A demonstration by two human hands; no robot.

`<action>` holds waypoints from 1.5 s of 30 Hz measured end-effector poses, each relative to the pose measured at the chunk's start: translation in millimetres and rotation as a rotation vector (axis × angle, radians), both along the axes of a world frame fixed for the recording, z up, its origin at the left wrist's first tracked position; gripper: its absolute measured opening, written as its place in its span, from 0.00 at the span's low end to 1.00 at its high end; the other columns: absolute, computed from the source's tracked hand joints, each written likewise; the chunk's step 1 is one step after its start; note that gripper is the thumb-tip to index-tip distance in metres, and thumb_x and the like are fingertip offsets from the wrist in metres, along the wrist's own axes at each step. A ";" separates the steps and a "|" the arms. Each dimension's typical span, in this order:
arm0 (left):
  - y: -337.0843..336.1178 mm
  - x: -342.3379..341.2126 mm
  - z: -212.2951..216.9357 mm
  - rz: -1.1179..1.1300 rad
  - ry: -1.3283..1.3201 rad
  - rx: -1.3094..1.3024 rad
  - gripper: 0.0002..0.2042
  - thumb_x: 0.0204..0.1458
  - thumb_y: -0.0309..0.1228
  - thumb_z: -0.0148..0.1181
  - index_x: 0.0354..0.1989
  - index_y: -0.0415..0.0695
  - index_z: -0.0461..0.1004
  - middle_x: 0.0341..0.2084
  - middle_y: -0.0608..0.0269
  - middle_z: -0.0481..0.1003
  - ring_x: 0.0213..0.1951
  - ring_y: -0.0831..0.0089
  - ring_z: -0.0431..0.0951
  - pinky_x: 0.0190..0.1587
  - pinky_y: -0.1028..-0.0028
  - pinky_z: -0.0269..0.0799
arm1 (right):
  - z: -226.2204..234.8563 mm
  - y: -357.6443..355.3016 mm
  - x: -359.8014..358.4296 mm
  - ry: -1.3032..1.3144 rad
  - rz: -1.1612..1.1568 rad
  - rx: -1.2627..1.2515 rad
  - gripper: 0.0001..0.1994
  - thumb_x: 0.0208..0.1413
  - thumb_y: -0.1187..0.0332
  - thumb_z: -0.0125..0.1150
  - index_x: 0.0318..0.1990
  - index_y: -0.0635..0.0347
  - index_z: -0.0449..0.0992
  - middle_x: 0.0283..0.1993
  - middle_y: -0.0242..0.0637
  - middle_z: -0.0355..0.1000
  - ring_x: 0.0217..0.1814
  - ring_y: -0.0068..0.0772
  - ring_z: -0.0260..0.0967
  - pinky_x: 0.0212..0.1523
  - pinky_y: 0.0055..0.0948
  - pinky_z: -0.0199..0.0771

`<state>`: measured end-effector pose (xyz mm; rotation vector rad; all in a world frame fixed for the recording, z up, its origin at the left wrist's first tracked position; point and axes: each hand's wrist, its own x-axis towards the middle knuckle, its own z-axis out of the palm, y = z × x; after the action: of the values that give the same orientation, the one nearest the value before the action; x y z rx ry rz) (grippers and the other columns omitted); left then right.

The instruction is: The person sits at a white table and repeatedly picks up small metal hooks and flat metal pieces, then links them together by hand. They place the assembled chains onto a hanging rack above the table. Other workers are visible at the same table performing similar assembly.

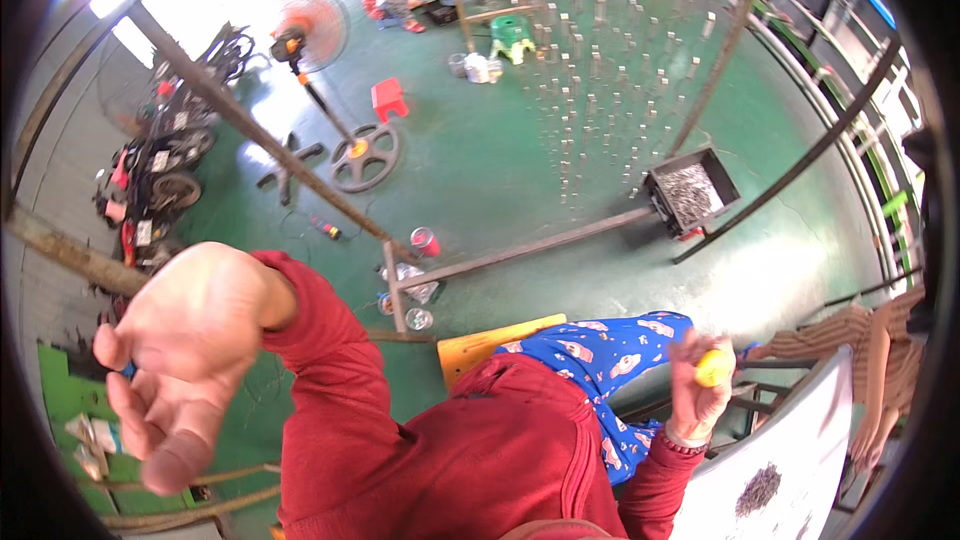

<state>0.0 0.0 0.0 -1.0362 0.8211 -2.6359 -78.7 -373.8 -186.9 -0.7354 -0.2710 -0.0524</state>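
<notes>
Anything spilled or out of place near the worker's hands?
Possibly: a loose heap of small dark pieces lies uncontained on the white surface near the right hand. It may be deliberate; nothing else clearly stands out.

Too small to identify: the yellow object (713, 368) in the right hand (692, 402), the dark pieces (758, 490).

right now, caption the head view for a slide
Left hand open, right hand holding a yellow object, fan and green floor beyond.

Rounded yellow object (713, 368), in right grip (694, 395)
</notes>
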 end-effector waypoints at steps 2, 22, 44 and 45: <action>-16.9 19.1 -14.9 -0.380 -0.022 0.004 0.25 0.48 0.21 0.48 0.58 0.45 0.57 0.44 0.64 0.61 0.45 0.74 0.65 0.39 0.67 0.72 | 33.6 13.1 8.5 -0.059 0.085 0.015 0.16 0.37 0.67 0.70 0.36 0.62 0.76 0.32 0.47 0.76 0.40 0.40 0.67 0.40 0.40 0.64; -29.0 53.6 -26.3 -0.395 0.172 -0.094 0.10 0.44 0.19 0.50 0.36 0.42 0.66 0.40 0.56 0.62 0.40 0.64 0.65 0.39 0.64 0.70 | 91.1 68.5 52.2 -0.529 0.581 0.107 0.17 0.46 0.66 0.67 0.38 0.73 0.77 0.35 0.53 0.74 0.35 0.42 0.67 0.36 0.37 0.63; -348.5 -17.1 -401.5 0.082 2.074 2.018 0.33 0.50 0.50 0.55 0.62 0.47 0.57 0.56 0.40 0.59 0.56 0.39 0.61 0.55 0.50 0.62 | 49.2 22.4 -93.2 -0.649 -0.781 -0.325 0.12 0.53 0.66 0.61 0.36 0.69 0.78 0.41 0.54 0.72 0.39 0.42 0.68 0.40 0.39 0.66; -336.0 -16.2 -417.2 0.391 1.991 2.057 0.38 0.50 0.56 0.51 0.66 0.47 0.50 0.59 0.35 0.54 0.56 0.33 0.59 0.54 0.48 0.63 | 37.3 30.2 -102.2 -0.421 -0.848 -0.264 0.16 0.51 0.64 0.63 0.42 0.68 0.77 0.43 0.53 0.72 0.43 0.44 0.68 0.47 0.40 0.64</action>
<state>-16.2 -336.0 -417.2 -1.7479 1.9176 0.9440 -180.9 -343.6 -149.6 -1.0594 -0.3536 -0.9993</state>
